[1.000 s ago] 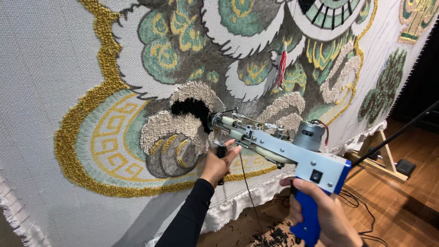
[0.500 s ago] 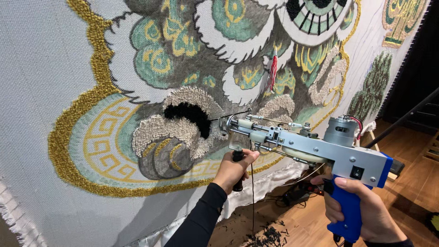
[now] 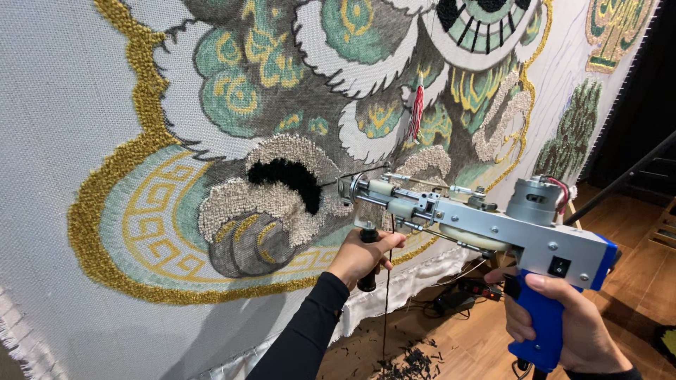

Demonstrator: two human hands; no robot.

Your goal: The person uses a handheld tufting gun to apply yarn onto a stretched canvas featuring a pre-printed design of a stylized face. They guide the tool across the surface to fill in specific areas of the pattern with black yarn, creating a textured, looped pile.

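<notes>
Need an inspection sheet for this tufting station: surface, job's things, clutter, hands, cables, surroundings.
Surface: upright backing cloth bearing a part-tufted pattern in gold, green and grey.
Job's things: tufting gun, needle end at the black tuft patch.
Clutter: dark yarn scraps on the wooden floor.
Hands: left hand grips the front handle; right hand grips the blue handle.
Cables: power strip on the floor.
Surroundings: red tassel hanging on the cloth.

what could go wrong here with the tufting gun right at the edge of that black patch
The tufting gun has its needle tip at the black patch, so a slip could run stitches into the cream pile beside it. The black yarn strand hangs by the left hand and could snag.
</notes>
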